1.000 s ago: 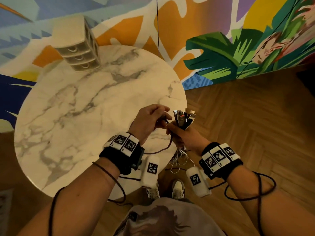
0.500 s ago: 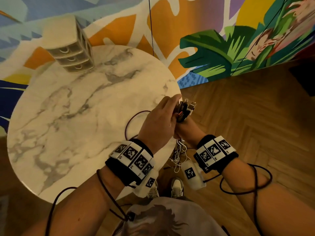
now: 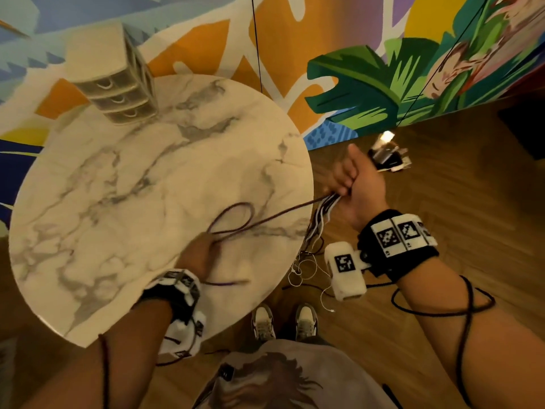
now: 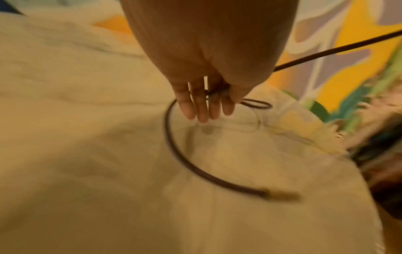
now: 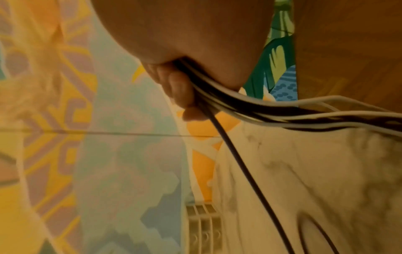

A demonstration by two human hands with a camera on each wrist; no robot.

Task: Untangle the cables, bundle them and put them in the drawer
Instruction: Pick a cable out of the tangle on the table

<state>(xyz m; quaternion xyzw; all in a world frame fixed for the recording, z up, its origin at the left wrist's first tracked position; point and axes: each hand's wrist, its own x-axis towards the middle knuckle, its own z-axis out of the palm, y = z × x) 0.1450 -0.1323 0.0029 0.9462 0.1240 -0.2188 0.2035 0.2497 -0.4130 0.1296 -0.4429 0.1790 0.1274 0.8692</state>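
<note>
My right hand (image 3: 355, 184) is held just off the table's right edge and grips a bundle of dark and white cables (image 3: 320, 215). Their plugs (image 3: 389, 160) stick out past the fist. In the right wrist view the fingers (image 5: 180, 89) curl round the bundle (image 5: 282, 114). One dark cable (image 3: 277, 217) runs from that fist across the marble table (image 3: 118, 202), loops, and passes through my left hand (image 3: 203, 249). The left hand (image 4: 206, 106) pinches this cable (image 4: 167, 127) low over the tabletop, and its plug end (image 4: 280, 197) trails free. The drawer unit (image 3: 118, 95) stands at the table's far left.
Loose ends of thin white wire (image 3: 303, 270) hang from the bundle to the wooden floor (image 3: 442, 178) beside my shoes (image 3: 283, 320). A painted wall rises behind the table. The drawer unit (image 5: 202, 228) has three shut drawers.
My left hand left the plugs and swept down-left over the table, drawing the dark cable out of the bundle. The right hand moved right, off the table edge.
</note>
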